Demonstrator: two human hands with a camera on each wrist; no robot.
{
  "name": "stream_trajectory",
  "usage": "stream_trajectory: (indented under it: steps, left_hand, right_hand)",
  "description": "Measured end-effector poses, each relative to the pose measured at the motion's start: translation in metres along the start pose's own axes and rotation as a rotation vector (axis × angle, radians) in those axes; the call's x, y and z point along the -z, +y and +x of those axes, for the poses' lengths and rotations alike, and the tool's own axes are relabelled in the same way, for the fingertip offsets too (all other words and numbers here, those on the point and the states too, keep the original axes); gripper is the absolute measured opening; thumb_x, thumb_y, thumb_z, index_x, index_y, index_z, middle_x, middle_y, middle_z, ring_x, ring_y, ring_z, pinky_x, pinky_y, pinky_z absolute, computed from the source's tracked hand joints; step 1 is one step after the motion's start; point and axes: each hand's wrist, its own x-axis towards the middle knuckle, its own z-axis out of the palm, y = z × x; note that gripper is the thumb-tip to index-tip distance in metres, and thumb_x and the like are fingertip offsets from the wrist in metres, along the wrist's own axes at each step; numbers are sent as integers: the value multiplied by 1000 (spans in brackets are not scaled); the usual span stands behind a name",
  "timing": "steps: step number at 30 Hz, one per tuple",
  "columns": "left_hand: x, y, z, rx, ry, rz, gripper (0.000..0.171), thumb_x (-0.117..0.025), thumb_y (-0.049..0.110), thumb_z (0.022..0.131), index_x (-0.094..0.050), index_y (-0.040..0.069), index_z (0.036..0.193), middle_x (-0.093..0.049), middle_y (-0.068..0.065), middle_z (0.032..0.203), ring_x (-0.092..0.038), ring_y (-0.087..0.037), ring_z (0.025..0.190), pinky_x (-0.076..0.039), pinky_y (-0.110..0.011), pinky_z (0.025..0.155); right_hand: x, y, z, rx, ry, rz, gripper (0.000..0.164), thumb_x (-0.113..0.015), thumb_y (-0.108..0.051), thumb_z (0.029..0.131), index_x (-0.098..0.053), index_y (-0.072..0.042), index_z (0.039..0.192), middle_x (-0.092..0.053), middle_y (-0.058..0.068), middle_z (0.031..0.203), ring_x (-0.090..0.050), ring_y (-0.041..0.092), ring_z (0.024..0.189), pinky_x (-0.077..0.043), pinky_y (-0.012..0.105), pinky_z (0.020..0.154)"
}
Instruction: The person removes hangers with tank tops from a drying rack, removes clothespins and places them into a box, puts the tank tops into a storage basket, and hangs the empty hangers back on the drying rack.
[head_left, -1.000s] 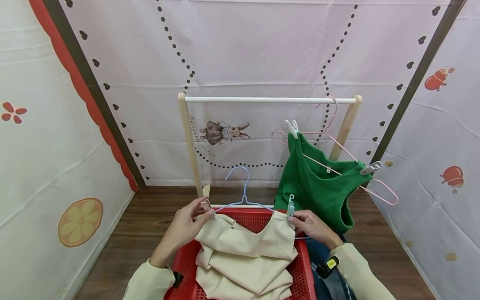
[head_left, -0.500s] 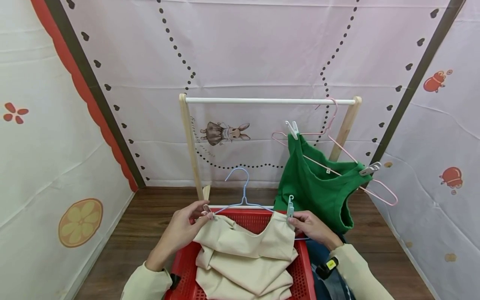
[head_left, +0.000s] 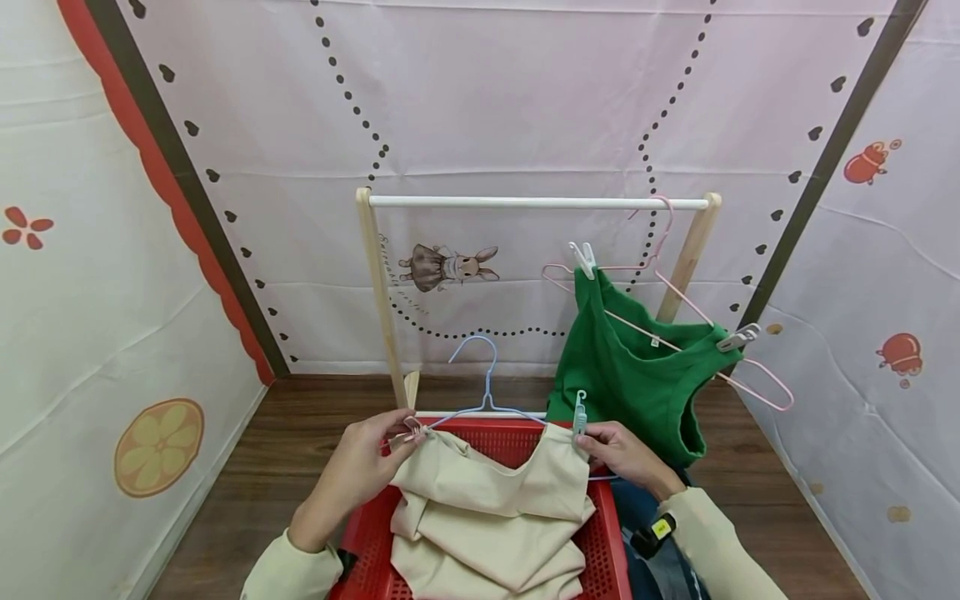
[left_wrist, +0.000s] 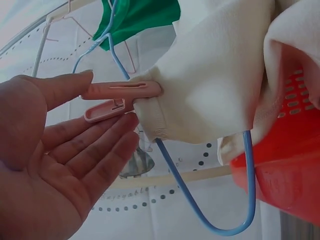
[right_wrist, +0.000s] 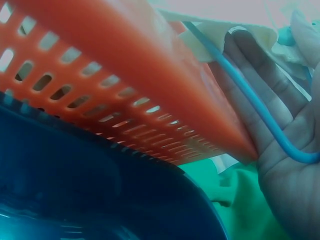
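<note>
A cream sleeveless top (head_left: 495,508) hangs on a blue hanger (head_left: 489,392), bunched over the red basket. My left hand (head_left: 360,462) is at its left shoulder, holding a pink clothespin (left_wrist: 120,91) between thumb and fingers. In the left wrist view the clothespin's jaws sit on the cloth, its handles spread, the thumb on the upper one and the fingers below. A teal clothespin (head_left: 580,414) stands upright on the right shoulder, its lower end at the fingertips of my right hand (head_left: 626,454). In the right wrist view the hanger's end (right_wrist: 280,132) crosses that palm.
A wooden rack with a white rail (head_left: 525,202) stands behind the red basket (head_left: 611,542). From its right end hangs a green garment (head_left: 637,367) on a pink hanger (head_left: 772,392), with white and grey clothespins at its shoulders. Dark blue cloth (head_left: 637,525) shows right of the basket.
My left hand has lowered slightly, and the pink clothespin has come down with it at the shoulder of the top. The right hand and the hanger have hardly moved.
</note>
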Motion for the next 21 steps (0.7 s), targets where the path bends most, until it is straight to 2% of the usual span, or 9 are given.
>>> stream_trajectory:
  steps: [6, 9, 21]
  left_hand:
    - [-1, 0, 0, -65, 15, 63, 33, -83, 7, 80, -71, 0, 109, -75, -5, 93, -71, -17, 81, -53, -31, 60]
    - [-1, 2, -1, -71, 16, 81, 31, -83, 6, 79, -71, 1, 107, -75, -4, 92, -72, -18, 81, -54, -32, 64]
    - [1, 6, -3, -18, 7, 100, 36, -81, 8, 81, -70, -2, 114, -75, -10, 98, -73, -24, 88, -58, -42, 75]
  right_hand:
    - [0, 0, 1, -1, 0, -2, 32, -47, -18, 106, -61, 10, 110, -71, -1, 98, -72, 16, 86, -59, 35, 77]
    - [0, -1, 1, -1, -2, 1, 32, -47, -18, 106, -61, 10, 111, -72, -1, 98, -72, 16, 86, -59, 35, 77]
    - [1, 3, 1, 5, -3, -13, 28, -48, -17, 106, -63, 6, 106, -71, -1, 95, -71, 14, 83, -58, 32, 75]
